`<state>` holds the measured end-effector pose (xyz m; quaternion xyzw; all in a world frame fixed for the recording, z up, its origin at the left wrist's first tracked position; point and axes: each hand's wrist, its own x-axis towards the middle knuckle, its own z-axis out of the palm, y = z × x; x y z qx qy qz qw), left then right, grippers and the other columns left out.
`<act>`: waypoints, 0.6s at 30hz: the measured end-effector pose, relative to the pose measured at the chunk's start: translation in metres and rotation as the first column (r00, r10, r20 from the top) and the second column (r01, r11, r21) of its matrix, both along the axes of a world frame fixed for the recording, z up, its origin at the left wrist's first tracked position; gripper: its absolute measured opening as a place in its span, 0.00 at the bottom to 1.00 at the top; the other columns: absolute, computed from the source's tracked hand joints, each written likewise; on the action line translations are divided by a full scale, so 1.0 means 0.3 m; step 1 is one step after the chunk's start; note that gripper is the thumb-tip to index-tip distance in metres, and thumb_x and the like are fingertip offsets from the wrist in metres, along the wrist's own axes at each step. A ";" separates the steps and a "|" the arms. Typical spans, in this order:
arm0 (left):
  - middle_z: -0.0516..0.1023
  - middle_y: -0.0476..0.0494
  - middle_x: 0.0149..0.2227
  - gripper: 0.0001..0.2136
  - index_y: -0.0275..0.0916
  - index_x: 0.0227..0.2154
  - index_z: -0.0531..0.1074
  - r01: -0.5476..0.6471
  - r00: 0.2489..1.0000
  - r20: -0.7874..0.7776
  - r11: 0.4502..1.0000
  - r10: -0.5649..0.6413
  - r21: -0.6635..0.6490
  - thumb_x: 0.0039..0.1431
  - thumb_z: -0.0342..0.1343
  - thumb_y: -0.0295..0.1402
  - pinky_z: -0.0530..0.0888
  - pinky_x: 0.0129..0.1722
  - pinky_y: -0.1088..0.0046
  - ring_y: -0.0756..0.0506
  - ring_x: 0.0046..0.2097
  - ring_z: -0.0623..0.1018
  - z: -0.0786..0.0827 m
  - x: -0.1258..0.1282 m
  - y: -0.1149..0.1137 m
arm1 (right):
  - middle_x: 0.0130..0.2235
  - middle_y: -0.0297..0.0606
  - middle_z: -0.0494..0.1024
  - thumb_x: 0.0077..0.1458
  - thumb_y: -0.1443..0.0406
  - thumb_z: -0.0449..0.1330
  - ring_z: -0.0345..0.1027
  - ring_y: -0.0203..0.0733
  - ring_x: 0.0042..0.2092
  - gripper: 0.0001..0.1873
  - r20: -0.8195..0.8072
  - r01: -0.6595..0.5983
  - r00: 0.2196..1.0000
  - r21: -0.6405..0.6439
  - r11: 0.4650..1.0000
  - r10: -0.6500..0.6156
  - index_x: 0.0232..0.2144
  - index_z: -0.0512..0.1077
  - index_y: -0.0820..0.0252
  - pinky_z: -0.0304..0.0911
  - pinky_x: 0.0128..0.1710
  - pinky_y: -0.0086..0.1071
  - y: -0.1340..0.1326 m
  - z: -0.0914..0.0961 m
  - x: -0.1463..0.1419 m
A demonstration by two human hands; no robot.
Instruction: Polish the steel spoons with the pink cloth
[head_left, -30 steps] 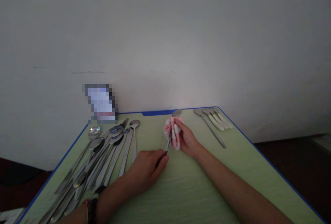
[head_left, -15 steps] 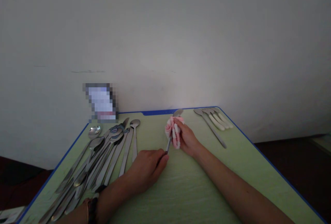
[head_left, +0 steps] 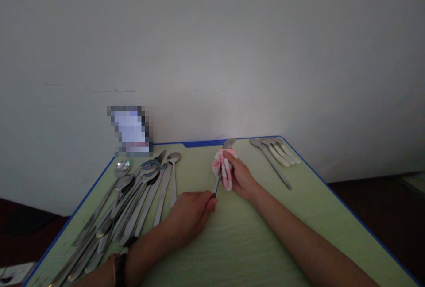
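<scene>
Over the middle of the table, my left hand (head_left: 195, 212) is closed on the handle end of a metal spoon (head_left: 229, 143), which points away from me. My right hand (head_left: 242, 174) grips a pink and white cloth (head_left: 226, 167), folded around the spoon's neck just below the bowl. The spoon's bowl sticks out beyond the cloth, and a short stretch of handle shows between the two hands. Part of the neck is hidden inside the cloth.
A pile of metal spoons and knives (head_left: 133, 207) covers the table's left side. At the back right lie another spoon (head_left: 275, 167) and several white-handled forks (head_left: 279, 154). A blurred upright device (head_left: 131, 130) leans by the wall at the back left. The green table (head_left: 232, 251) has a blue edge.
Almost nothing differs. Both hands keep their hold on the spoon and the cloth, with only a very slight shift of the view and of the left fingers.
</scene>
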<state>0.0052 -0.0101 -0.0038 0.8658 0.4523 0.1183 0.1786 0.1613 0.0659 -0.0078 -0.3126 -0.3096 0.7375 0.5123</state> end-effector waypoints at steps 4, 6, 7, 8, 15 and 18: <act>0.74 0.45 0.26 0.15 0.39 0.30 0.65 -0.004 1.000 -0.012 1.000 0.004 -0.002 0.66 0.35 0.33 0.67 0.31 0.72 0.45 0.29 0.76 0.002 0.001 0.000 | 0.23 0.33 0.75 0.48 0.57 0.62 0.65 0.31 0.22 0.12 0.027 -0.010 1.000 0.012 1.000 0.010 0.26 0.70 0.61 0.60 0.21 0.24 -0.002 0.004 0.001; 0.74 0.45 0.26 0.15 0.39 0.30 0.65 -0.005 1.000 -0.024 1.000 0.005 0.000 0.66 0.35 0.33 0.67 0.30 0.72 0.45 0.29 0.75 0.001 0.002 0.000 | 0.23 0.33 0.75 0.48 0.57 0.62 0.65 0.31 0.22 0.12 0.038 -0.014 0.999 0.025 1.000 0.013 0.26 0.70 0.61 0.60 0.21 0.24 -0.003 0.006 0.001; 0.74 0.46 0.26 0.15 0.39 0.30 0.65 -0.006 1.000 -0.029 1.000 0.006 0.001 0.66 0.35 0.33 0.67 0.30 0.73 0.46 0.29 0.75 0.000 0.002 0.000 | 0.23 0.33 0.75 0.48 0.57 0.61 0.65 0.31 0.22 0.12 0.041 -0.017 0.999 0.031 0.999 0.015 0.26 0.70 0.61 0.59 0.20 0.24 -0.003 0.006 0.001; 0.74 0.46 0.26 0.15 0.39 0.30 0.65 -0.007 1.000 -0.029 1.000 0.007 0.001 0.66 0.35 0.33 0.67 0.30 0.73 0.46 0.29 0.75 -0.001 0.002 0.000 | 0.23 0.33 0.75 0.49 0.56 0.61 0.65 0.31 0.22 0.13 0.046 -0.023 0.999 0.034 0.999 0.021 0.26 0.70 0.61 0.59 0.20 0.24 -0.002 0.006 0.001; 0.74 0.45 0.26 0.15 0.39 0.30 0.64 -0.021 1.000 0.001 1.000 0.021 -0.017 0.66 0.34 0.34 0.66 0.29 0.73 0.46 0.28 0.75 -0.006 -0.001 0.000 | 0.25 0.34 0.76 0.48 0.56 0.61 0.65 0.32 0.21 0.14 0.073 -0.036 0.997 0.015 0.999 0.034 0.27 0.70 0.61 0.57 0.16 0.24 -0.002 0.005 0.003; 0.74 0.46 0.25 0.15 0.40 0.30 0.63 -0.045 0.999 0.011 0.998 0.045 -0.043 0.66 0.34 0.34 0.65 0.28 0.74 0.46 0.27 0.74 0.000 0.000 0.000 | 0.24 0.33 0.76 0.47 0.56 0.62 0.65 0.32 0.22 0.13 0.056 -0.034 0.998 0.019 0.999 0.033 0.27 0.70 0.61 0.58 0.18 0.24 -0.001 0.006 0.003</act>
